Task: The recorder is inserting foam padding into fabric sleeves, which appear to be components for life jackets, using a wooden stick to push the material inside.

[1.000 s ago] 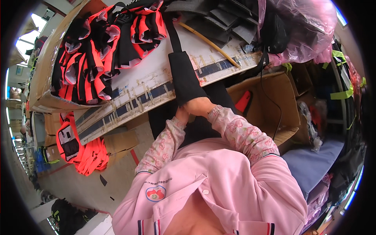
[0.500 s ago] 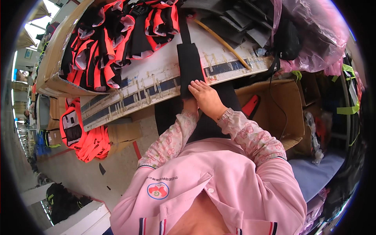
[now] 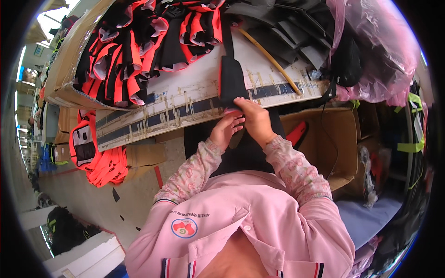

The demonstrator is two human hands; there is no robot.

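2 bare hands meet at the near edge of a white workbench point(image 3: 194, 88), both on a black fabric strip point(image 3: 230, 78) that lies flat across the bench top and hangs over its front edge. The right hand point(image 3: 254, 119) presses on the strip's lower end, fingers curled down over the edge and closed on the cloth. The left hand point(image 3: 225, 131) sits just beside it and slightly lower, fingers bent, fingertips touching the same end of the strip from below. Behind the strip, a heap of orange-and-black vests point(image 3: 143, 41) fills the far left of the bench. A long yellow stick point(image 3: 271, 60) lies slantwise on the bench to the right. A pink plastic bag point(image 3: 375, 51) bulges at the far right. An open cardboard box point(image 3: 333, 139) stands below the bench. More orange vests point(image 3: 99, 160) lie on the floor at left.
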